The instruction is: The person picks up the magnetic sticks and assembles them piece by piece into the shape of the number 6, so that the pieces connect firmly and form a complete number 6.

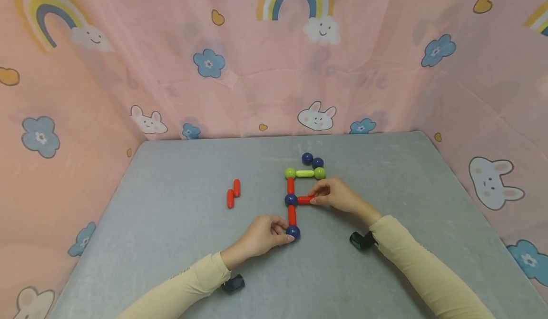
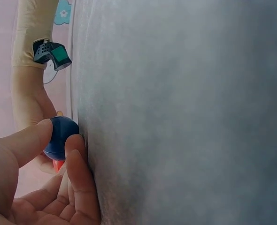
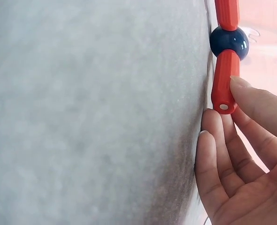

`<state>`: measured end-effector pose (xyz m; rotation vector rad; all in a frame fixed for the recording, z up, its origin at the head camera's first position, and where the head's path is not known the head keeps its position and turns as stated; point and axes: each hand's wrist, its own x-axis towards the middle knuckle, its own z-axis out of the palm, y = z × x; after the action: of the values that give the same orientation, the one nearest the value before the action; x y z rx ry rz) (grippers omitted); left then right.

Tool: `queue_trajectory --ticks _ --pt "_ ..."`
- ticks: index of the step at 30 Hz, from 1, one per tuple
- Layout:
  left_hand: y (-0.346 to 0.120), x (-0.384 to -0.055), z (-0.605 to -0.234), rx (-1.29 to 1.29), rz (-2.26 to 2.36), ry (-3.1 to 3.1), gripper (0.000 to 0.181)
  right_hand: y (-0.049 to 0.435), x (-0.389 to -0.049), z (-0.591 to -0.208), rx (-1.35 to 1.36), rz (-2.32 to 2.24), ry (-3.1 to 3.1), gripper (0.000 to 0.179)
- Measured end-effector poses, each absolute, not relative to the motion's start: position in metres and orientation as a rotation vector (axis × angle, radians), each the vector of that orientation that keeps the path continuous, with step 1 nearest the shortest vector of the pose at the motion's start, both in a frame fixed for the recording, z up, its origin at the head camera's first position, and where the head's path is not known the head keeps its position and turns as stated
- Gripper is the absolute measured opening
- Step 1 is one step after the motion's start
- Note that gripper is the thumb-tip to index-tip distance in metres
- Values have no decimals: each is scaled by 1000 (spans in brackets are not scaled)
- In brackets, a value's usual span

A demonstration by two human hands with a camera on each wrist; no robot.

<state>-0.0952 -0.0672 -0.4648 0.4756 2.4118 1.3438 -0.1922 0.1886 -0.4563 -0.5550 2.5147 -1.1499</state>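
My left hand (image 1: 262, 235) pinches a dark blue ball (image 1: 293, 233) at the near end of a figure of rods and balls lying on the table. From that ball a red rod (image 1: 292, 215) runs to a middle blue ball (image 1: 290, 200), and another red rod (image 1: 290, 185) leads on to a green ball (image 1: 290, 173). A green rod (image 1: 305, 173) joins it to a second green ball (image 1: 319, 173). Between thumb and fingers, my right hand (image 1: 336, 195) holds a red rod (image 3: 226, 79) whose far end touches the middle ball; its free end shows a pale round spot.
Two loose blue balls (image 1: 307, 158) sit just behind the right green ball. Two loose red rods (image 1: 230, 198) lie side by side to the left on the grey table (image 1: 180, 204). A pink patterned cloth (image 1: 239, 95) stands behind the table's far edge.
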Motion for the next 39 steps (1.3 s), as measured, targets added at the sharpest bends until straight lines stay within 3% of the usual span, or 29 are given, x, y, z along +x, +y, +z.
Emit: queue_trajectory --ticks 13,26,39 --pt "-69 -96 -465 464 1362 2372 30 173 -208 -438 -533 -1171 2540 20" --pt "-71 -96 -466 466 1395 2346 31 82 -253 -399 -884 -1150 2289 26" --pt "-73 -99 -470 477 1395 2372 29 11 -286 -417 -1015 -942 2203 27"
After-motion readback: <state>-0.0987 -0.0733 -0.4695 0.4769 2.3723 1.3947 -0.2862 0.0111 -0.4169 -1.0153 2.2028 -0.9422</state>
